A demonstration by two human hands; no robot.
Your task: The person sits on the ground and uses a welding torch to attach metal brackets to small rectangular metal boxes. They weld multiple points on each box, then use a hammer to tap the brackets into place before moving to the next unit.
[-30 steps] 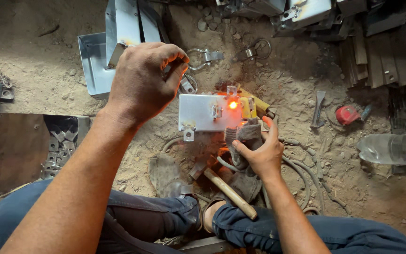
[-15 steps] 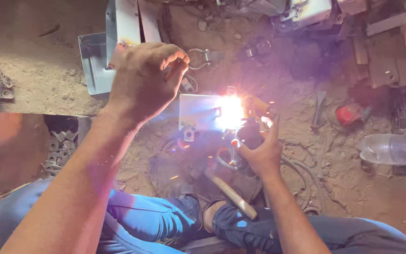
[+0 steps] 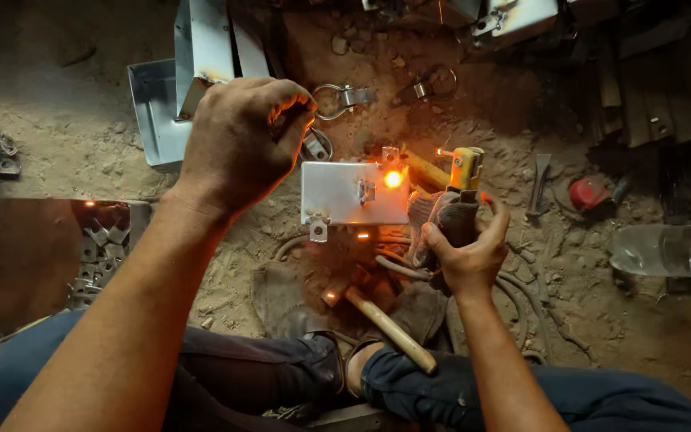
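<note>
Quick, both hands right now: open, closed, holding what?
Left hand: raised, fingers curled closed; what it holds cannot be told.
Right hand: closed on the yellow-tipped welding electrode holder beside the glowing grey metal plate.

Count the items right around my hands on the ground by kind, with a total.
Metal plate with glowing weld spot: 1
Welding electrode holder: 1
Wooden-handled hammer: 1
Ring clamps: 2
Clear plastic bottle: 1
Total: 6

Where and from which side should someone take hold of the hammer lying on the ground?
Probably grip the hammer by its bare wooden handle's lower-right end, coming from the person's side. The handle slants toward the knees, and its head lies nearer the glowing weld.
</note>
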